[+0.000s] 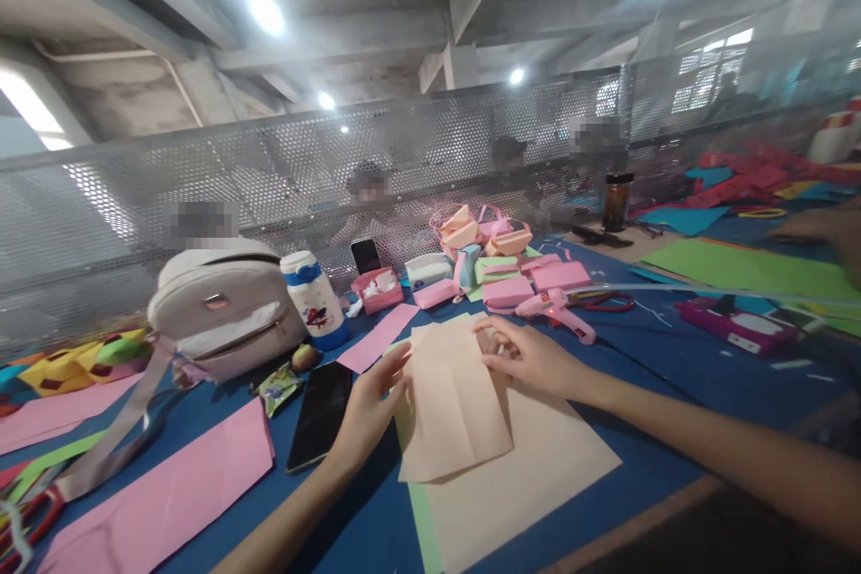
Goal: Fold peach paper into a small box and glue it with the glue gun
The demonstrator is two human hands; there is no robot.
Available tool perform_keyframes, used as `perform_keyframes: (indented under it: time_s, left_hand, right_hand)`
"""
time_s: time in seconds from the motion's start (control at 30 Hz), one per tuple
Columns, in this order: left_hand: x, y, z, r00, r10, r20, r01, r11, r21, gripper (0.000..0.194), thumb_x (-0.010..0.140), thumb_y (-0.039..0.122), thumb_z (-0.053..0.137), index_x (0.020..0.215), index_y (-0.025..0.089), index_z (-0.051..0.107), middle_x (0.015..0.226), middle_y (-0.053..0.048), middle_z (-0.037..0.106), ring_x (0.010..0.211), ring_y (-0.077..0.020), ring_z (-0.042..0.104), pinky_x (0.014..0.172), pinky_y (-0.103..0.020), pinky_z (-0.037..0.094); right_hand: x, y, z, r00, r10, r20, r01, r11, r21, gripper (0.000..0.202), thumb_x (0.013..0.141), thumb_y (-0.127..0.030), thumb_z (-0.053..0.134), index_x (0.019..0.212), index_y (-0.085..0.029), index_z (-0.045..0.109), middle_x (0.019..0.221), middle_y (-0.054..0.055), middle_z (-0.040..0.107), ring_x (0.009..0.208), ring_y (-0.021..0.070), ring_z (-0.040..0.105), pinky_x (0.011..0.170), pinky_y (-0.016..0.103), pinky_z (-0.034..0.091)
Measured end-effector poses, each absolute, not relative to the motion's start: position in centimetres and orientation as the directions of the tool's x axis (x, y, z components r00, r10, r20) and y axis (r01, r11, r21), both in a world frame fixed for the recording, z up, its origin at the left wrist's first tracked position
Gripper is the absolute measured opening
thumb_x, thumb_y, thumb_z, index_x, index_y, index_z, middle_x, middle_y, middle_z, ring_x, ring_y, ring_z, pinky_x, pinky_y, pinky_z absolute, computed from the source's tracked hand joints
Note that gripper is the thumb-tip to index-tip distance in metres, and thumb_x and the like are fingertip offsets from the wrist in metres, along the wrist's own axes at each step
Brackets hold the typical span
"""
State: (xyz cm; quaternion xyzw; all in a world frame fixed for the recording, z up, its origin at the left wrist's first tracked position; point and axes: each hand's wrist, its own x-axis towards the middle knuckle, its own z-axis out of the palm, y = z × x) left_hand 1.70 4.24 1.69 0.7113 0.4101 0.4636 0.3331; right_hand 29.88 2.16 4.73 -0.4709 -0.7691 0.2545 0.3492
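A folded sheet of peach paper [457, 408] is held up in front of me, with crease lines down its face. My left hand [377, 399] has closed on its left edge, thumb and fingers at the upper part. On the opposite side, my right hand [528, 357] pinches the upper right edge with curled fingers. Beneath lies a larger peach sheet [531, 484] on top of green paper [422, 525]. Just beyond my right hand rests a pink glue gun [558, 314], its small light lit red.
Left are a black phone [319, 417], pink paper [175, 484], scissors [50, 511], a white backpack [225, 305] and a bottle [315, 300]. Small folded paper bags [464, 238] pile at the back before a perforated metal screen [404, 143]. A purple device [736, 327] and another person's arm [824, 229] are right.
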Motion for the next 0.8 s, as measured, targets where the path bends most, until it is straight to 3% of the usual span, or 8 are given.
perform_keyframes:
  time_s: [0.17,0.27,0.37,0.47,0.57,0.63,0.7,0.8]
  left_hand:
    - [2.8,4.2,3.3,0.143,0.864,0.483,0.253,-0.504,0.826,0.031,0.077,0.032,0.072,0.104,0.017,0.072,0.108,-0.010,0.077,0.100,-0.0248,0.073,0.093,-0.040,0.059]
    - [3.6,4.0,5.6,0.110,0.790,0.603,0.304,-0.604,0.737,0.019,0.081,0.028,0.069,0.097,0.018,0.072,0.098,-0.006,0.077,0.092,-0.0212,0.073,0.089,-0.036,0.060]
    - [4.5,3.5,8.7,0.144,0.598,0.788,0.414,-0.760,0.501,0.011,0.086,0.022,0.066,0.094,0.020,0.073,0.090,-0.003,0.076,0.083,-0.0165,0.072,0.080,-0.029,0.060]
    - [5.4,2.9,11.2,0.267,0.349,0.899,0.470,-0.861,0.194,0.015,0.091,0.016,0.060,0.093,0.022,0.073,0.090,-0.002,0.077,0.082,-0.0140,0.072,0.078,-0.027,0.058]
    - [6.2,2.7,12.0,0.382,0.194,0.904,0.422,-0.906,0.017,0.022,0.094,0.011,0.055,0.098,0.022,0.073,0.100,-0.005,0.076,0.094,-0.0158,0.071,0.083,-0.030,0.057]
    - [6.5,2.7,11.7,0.438,0.150,0.886,0.400,-0.915,-0.042,0.023,0.095,0.010,0.054,0.100,0.022,0.072,0.101,-0.006,0.075,0.096,-0.0165,0.070,0.083,-0.031,0.056]
    - [6.8,2.8,11.0,0.483,0.133,0.865,0.399,-0.913,-0.082,0.023,0.095,0.009,0.054,0.099,0.022,0.072,0.100,-0.006,0.074,0.094,-0.0167,0.069,0.080,-0.031,0.056]
    - [6.9,2.8,10.0,0.528,0.151,0.835,0.420,-0.902,-0.103,0.022,0.096,0.013,0.053,0.096,0.023,0.072,0.102,-0.007,0.073,0.094,-0.0176,0.069,0.076,-0.030,0.057]
  right_hand:
    - [29.9,2.0,5.1,-0.315,0.893,0.321,0.519,0.445,-0.730,0.031,0.089,-0.033,0.059,0.118,-0.023,0.056,0.080,-0.001,0.065,0.070,0.0171,0.061,0.064,0.025,0.041]
    - [29.9,1.8,5.7,-0.315,0.884,0.346,0.481,0.462,-0.745,0.032,0.090,-0.036,0.059,0.119,-0.023,0.056,0.076,-0.002,0.062,0.069,0.0176,0.061,0.062,0.025,0.042]
    - [29.8,1.7,6.6,-0.306,0.880,0.363,0.441,0.469,-0.766,0.036,0.090,-0.036,0.059,0.123,-0.022,0.054,0.074,-0.002,0.059,0.070,0.0186,0.064,0.064,0.027,0.046]
    - [29.5,1.7,7.4,-0.348,0.878,0.328,0.342,0.444,-0.828,0.049,0.092,-0.041,0.059,0.135,-0.024,0.046,0.090,0.004,0.066,0.083,0.0209,0.069,0.063,0.027,0.049]
    - [29.1,1.8,7.9,-0.454,0.872,0.181,0.171,0.285,-0.943,0.068,0.091,-0.055,0.058,0.149,-0.030,0.031,0.124,0.012,0.061,0.095,0.0228,0.070,0.053,0.022,0.050]
    - [28.7,1.9,7.8,-0.517,0.852,0.078,0.074,0.135,-0.988,0.075,0.089,-0.064,0.057,0.151,-0.032,0.029,0.136,0.014,0.054,0.100,0.0235,0.069,0.056,0.023,0.054]
    - [28.2,2.1,7.2,-0.582,0.813,0.032,-0.046,0.006,-0.999,0.073,0.088,-0.070,0.053,0.148,-0.031,0.035,0.135,0.014,0.055,0.102,0.0226,0.068,0.066,0.028,0.058]
    - [27.7,2.4,6.0,-0.640,0.764,0.077,-0.246,-0.110,-0.963,0.061,0.091,-0.069,0.051,0.137,-0.029,0.050,0.124,0.010,0.064,0.105,0.0211,0.065,0.079,0.032,0.058]
